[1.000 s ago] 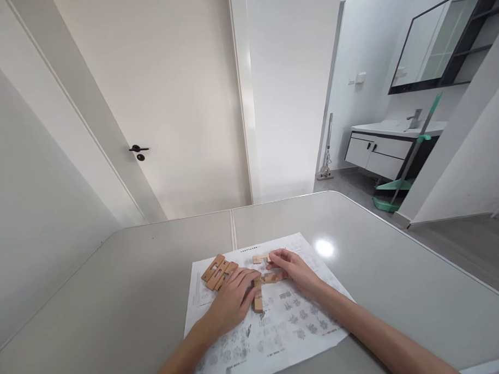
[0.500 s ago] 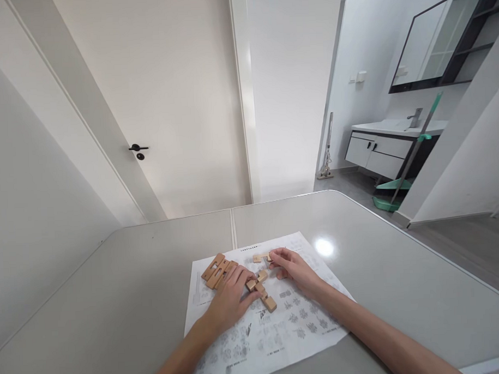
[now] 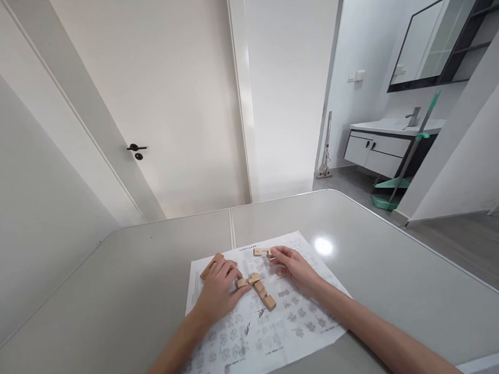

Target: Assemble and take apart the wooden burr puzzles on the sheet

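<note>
A printed instruction sheet (image 3: pixel 279 328) lies on the grey table (image 3: pixel 114 301). On it are several notched wooden puzzle pieces. My left hand (image 3: pixel 218 292) rests curled over a cluster of pieces (image 3: pixel 211 263) at the sheet's upper left, its fingertips touching a small block (image 3: pixel 241 283). Beside it lie joined wooden bars (image 3: pixel 262 291), one angled toward me. My right hand (image 3: pixel 293 267) pinches the end of a short wooden piece (image 3: pixel 260 252) near the sheet's top.
A closed white door with a black handle (image 3: pixel 137 151) stands behind the table. To the right an opening shows a bathroom vanity (image 3: pixel 383 147), a mirror, a mop (image 3: pixel 327 151) and a green broom with dustpan (image 3: pixel 392 190). The table's far and right edges are rounded.
My left hand has slid left over the cluster of pieces and drawn a small block with it. The joined bars turned and now lie uncovered. My right hand has scarcely moved.
</note>
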Demonstrator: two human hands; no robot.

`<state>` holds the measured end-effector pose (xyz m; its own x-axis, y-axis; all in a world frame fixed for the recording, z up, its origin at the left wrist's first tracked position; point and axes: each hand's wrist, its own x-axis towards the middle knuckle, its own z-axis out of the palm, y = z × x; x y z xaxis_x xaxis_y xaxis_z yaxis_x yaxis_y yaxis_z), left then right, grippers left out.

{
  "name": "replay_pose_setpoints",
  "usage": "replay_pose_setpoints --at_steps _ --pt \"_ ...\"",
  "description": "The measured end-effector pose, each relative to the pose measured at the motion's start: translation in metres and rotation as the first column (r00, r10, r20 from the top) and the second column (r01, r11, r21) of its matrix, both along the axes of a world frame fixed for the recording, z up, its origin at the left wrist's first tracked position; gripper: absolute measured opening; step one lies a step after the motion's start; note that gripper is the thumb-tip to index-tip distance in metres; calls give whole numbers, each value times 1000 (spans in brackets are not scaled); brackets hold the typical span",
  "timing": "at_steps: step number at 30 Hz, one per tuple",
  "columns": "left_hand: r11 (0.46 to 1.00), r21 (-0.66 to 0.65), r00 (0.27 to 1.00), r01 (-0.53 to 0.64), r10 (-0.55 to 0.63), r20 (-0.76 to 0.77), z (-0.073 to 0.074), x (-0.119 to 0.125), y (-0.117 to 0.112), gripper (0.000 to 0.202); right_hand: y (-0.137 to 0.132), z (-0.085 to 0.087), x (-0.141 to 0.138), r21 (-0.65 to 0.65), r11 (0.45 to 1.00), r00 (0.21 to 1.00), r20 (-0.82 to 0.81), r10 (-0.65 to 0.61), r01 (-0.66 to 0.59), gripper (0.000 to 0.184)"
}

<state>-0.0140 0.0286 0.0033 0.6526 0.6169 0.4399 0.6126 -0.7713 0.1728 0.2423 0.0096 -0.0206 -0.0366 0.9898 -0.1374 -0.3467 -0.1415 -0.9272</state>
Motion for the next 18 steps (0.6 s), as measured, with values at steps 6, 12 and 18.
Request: replay_pose_setpoints --at_steps 6,12,18 --pt "990 137 993 18 -33 113 0 -2 3 14 -2 10 2 27 994 987 -115 110 -108 34" --pt "951 306 980 46 -103 172 2 1 -4 8 -14 24 2 99 895 873 -197 447 -435 35" --pt "980 188 963 72 -117 241 1 2 -7 3 -21 32 -5 154 846 833 -155 531 -510 41"
